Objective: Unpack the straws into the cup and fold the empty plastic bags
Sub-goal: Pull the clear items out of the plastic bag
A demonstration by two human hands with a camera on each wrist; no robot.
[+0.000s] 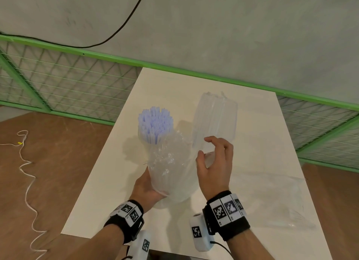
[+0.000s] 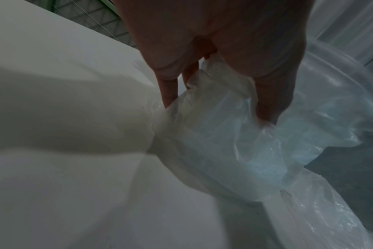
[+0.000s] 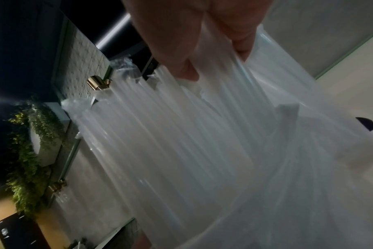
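Currently clasping the crumpled plastic bag point(image 1: 171, 166) from beneath in the left hand point(image 1: 147, 189), grip curled round its lower end, thumb and fingers pressing into the film. Holding it nearly upright over the near half of the bench point(image 1: 252, 143), with the purple straws point(image 1: 155, 123) poking out of the open top, long axis pointing up and away from the body. Reaching in from the right with the right hand point(image 1: 215, 168), grip half-spread, thumb and forefinger curving round the lower end of a standing bundle of clear straws point(image 1: 215, 117) just beside the bag. Judging by the wrist view, touching and lightly pinching those clear straws. Not making out the cup itself among so much clear plastic. Probably needing next to draw the purple straws out along their length, the left hand being the nearer. Lying flat further right, a second, empty bag point(image 1: 281, 201). Standing behind, a green mesh fence point(image 1: 58, 80).
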